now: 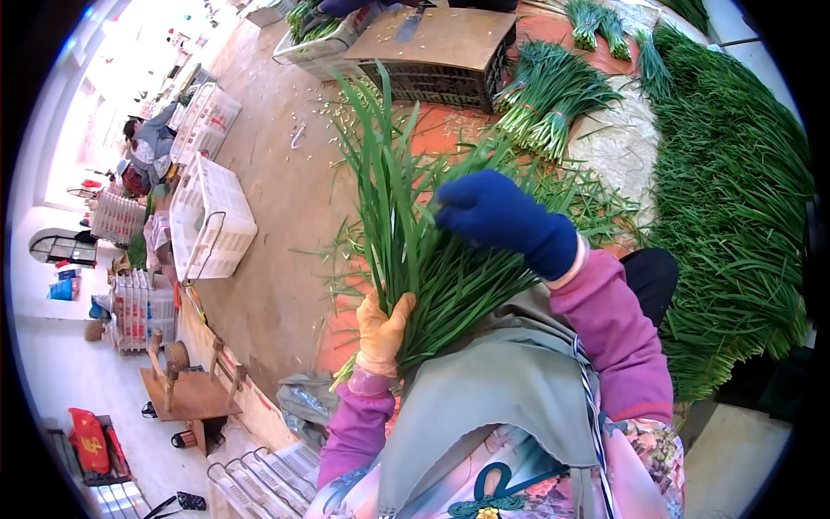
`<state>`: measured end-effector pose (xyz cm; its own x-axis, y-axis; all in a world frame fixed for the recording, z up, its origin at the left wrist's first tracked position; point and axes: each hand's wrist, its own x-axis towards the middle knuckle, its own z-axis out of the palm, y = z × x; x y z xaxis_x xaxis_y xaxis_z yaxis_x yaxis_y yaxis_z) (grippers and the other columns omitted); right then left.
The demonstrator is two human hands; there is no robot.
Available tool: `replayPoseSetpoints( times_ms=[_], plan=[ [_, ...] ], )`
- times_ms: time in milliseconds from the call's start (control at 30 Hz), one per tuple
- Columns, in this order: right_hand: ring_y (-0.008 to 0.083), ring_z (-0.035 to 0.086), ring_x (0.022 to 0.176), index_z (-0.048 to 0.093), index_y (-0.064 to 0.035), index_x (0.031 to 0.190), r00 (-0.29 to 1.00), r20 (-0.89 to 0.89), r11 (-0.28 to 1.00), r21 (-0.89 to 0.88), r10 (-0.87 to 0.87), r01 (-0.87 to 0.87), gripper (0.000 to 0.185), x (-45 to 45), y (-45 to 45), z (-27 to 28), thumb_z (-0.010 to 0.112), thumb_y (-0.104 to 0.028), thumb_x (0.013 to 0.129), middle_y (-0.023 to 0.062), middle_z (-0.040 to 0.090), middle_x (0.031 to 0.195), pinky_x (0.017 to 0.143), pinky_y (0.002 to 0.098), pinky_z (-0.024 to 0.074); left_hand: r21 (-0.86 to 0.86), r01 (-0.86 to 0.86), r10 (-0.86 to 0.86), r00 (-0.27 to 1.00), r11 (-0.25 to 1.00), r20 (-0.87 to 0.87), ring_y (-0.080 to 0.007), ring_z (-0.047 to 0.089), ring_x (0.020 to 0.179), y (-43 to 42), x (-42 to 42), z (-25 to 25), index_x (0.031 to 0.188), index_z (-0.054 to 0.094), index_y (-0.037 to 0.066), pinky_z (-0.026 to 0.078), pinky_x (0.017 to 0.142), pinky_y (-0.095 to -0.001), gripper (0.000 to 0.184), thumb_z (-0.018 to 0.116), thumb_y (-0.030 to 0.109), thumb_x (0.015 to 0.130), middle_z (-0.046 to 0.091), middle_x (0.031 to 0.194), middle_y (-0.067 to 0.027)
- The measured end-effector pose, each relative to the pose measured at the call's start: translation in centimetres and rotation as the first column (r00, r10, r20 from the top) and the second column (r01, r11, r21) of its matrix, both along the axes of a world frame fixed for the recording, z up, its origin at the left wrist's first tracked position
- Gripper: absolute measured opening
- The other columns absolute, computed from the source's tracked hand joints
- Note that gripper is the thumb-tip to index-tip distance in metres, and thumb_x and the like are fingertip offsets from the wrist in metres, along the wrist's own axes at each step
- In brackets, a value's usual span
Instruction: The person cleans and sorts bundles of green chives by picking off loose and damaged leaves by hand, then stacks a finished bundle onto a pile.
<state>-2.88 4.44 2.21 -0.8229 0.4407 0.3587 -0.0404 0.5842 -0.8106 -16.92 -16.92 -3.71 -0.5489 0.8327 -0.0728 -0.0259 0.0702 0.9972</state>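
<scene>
Long green leafy stalks (385, 203) stand upright in my left hand (382, 330), which wears a yellow-orange glove with its fingers wrapped round their lower part. My right hand (497, 212), in a dark blue glove, is at the right side of the leaves, its fingers curled together; whether a leaf is between them is too blurred to tell. More loose green leaves (467, 285) lie across my lap against the grey apron (501, 381). Tied bundles (553, 99) rest on the floor ahead to the right.
A large heap of greens (731, 208) lies at the right. Ahead is a board-topped black crate (432, 39), beside a white basket of greens (324, 48). An empty white basket (213, 216) stands at the left. Another person (154, 143) is far left.
</scene>
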Motion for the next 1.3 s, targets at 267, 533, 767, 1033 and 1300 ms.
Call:
replayPoseSetpoints(
  times_ms=[267,533,767,1033,1300],
  plan=[
    [0.0109,0.051,0.043,0.065,-0.0018,0.094,0.915,-0.202,0.758,-0.635,-0.350,0.150,0.028,7.1,5.4,3.9,0.045,-0.022,0.093,0.0021,0.052,0.053,0.043,0.0229,0.0417,0.030,-0.024,0.023,0.999,0.999,0.041,-0.0093,0.057,0.082,-0.2,-1.3,-1.3,0.107,0.058,0.002,0.047,0.075,-0.0227,0.025,0.055,-0.005,0.083,0.062,0.097,-0.0030],
    [0.0265,0.064,0.065,0.059,-0.0132,0.110,0.760,-0.315,0.777,0.095,-0.569,0.622,0.028,5.4,4.6,1.6,0.054,-0.011,0.083,0.0120,0.063,0.073,0.056,0.0336,0.0487,0.023,-0.019,0.016,0.995,1.000,0.102,-0.0085,0.056,0.080,0.1,-0.8,-0.3,0.107,0.057,0.003,0.047,0.073,-0.0220,0.026,0.053,-0.006,0.083,0.061,0.094,-0.0020],
    [0.0312,0.058,0.061,0.045,-0.0248,0.130,0.788,-0.038,0.649,0.544,-0.615,0.532,0.055,5.2,7.2,0.0,0.063,-0.017,0.078,0.0110,0.058,0.064,0.056,0.0380,0.0468,-0.026,0.030,-0.030,0.999,0.999,0.018,-0.0074,0.054,0.077,-0.5,-1.3,0.1,0.105,0.057,0.002,0.046,0.071,-0.0211,0.024,0.053,-0.005,0.083,0.060,0.092,-0.0011],
    [0.0109,0.048,0.042,0.061,-0.0023,0.083,0.974,-0.219,0.888,-0.457,-0.052,-0.055,0.027,5.4,9.1,-0.9,0.050,-0.027,0.090,0.0000,0.052,0.053,0.041,0.0238,0.0382,-0.051,0.066,-0.062,0.996,0.997,0.070,-0.0078,0.055,0.077,-0.1,-1.6,0.7,0.104,0.058,0.001,0.046,0.071,-0.0210,0.022,0.053,-0.003,0.083,0.061,0.091,-0.0017],
    [0.0152,0.054,0.046,0.064,-0.0065,0.093,0.975,0.093,0.954,-0.203,-0.204,0.219,0.025,8.3,5.7,0.5,0.060,-0.030,0.085,0.0054,0.060,0.063,0.045,0.0260,0.0411,-0.047,0.056,-0.052,0.995,0.997,0.090,-0.0099,0.057,0.077,0.4,-2.0,-0.2,0.105,0.056,0.000,0.047,0.070,-0.0223,0.022,0.056,0.000,0.083,0.062,0.092,-0.0042]
  ],
)
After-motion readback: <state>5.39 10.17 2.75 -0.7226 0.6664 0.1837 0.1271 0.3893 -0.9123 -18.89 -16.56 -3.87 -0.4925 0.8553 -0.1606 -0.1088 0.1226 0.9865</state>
